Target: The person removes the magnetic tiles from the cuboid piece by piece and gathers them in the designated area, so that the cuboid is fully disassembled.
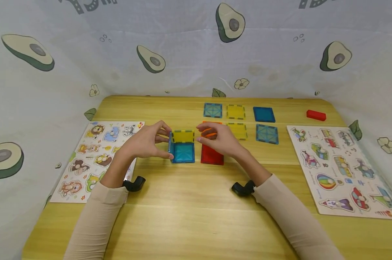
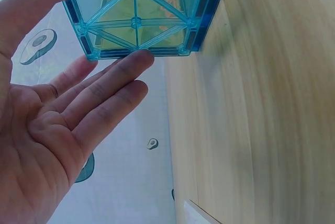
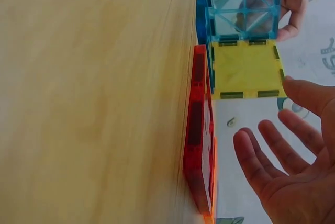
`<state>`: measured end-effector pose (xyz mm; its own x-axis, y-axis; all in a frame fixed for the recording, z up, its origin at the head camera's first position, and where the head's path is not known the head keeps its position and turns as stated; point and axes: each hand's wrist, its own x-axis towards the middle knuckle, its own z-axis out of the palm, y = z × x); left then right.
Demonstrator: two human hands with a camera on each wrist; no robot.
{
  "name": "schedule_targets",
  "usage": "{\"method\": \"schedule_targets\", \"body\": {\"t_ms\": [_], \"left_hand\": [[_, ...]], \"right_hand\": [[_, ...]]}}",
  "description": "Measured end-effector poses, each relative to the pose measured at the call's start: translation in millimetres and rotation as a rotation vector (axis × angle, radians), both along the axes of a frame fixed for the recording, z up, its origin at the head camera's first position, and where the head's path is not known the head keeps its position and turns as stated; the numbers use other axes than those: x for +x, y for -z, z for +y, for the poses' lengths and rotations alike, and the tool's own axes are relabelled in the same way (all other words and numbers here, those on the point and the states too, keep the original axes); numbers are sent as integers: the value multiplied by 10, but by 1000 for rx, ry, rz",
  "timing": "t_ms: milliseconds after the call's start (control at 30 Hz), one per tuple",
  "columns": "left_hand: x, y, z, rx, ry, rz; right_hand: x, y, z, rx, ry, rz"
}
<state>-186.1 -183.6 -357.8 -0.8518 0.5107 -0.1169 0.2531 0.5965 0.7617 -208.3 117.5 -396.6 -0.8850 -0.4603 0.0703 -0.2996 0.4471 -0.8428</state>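
A light blue magnetic tile (image 2: 136, 22) stands upright along the left side of a flat blue tile (image 1: 184, 152). A yellow magnetic tile (image 3: 246, 69) stands along the back side, meeting the light blue one at the corner. My left hand (image 1: 145, 142) holds the upright light blue tile by opposite edges, thumb at the near one and fingertips at the far one. My right hand (image 1: 224, 140) hovers over the red tile (image 1: 212, 156) and orange tile (image 1: 217, 123), fingers loosely spread. In the right wrist view its thumb tip is right at the yellow tile's edge.
Behind and right lie a light blue tile (image 1: 212, 110), yellow tiles (image 1: 236, 111), a dark blue tile (image 1: 264, 114) and another blue tile (image 1: 267, 134). A red block (image 1: 316, 115) sits at the back right. Picture puzzle boards flank the work, animals left (image 1: 85, 146), vehicles right (image 1: 326, 180).
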Motion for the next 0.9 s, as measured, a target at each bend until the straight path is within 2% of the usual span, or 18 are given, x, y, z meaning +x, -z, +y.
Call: {"method": "schedule_targets", "body": {"t_ms": [567,900], "left_hand": [[-23,20,1,-3,-3,1],[-6,13,6,2,-2,5]], "right_hand": [[-59,43,-197,-12,-25,-1],[-96,68,-329,7,-39,28]]}}
